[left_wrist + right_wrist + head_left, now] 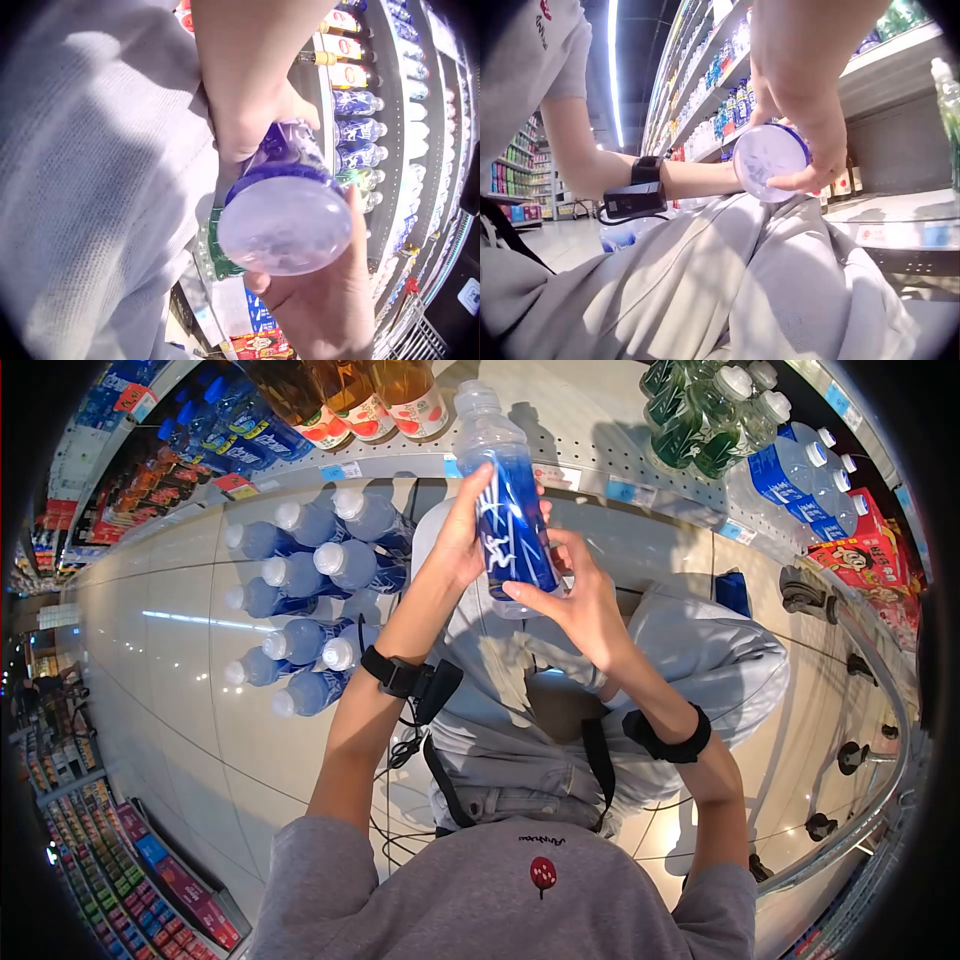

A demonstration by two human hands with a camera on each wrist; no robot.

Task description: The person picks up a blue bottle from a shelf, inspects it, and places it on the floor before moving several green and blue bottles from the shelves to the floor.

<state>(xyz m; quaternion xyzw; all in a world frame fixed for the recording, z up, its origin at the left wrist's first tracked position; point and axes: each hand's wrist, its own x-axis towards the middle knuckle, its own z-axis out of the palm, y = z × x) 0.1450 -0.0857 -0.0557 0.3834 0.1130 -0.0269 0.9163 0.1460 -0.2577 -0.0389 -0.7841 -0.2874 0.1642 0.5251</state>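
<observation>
Head view: the shelf (590,425) is the largest thing. On the floor before the shelf stands a cluster of white-capped bottles (292,572). Upon the shelf are amber bottles (412,402) and, farther right, green bottles (712,422). The blue-labelled bottle (517,510) is held at the shelf's front edge, cap end toward the shelf; whether they touch is hard to tell. The left hand's (463,538) grip is clamped on its side, the right hand's (588,600) around its lower end. Small price tags (632,491) line the shelf's front.

The bottle (515,510) is glossy plastic; the floor (165,680) shiny; the trousers (705,645) matt cloth
</observation>
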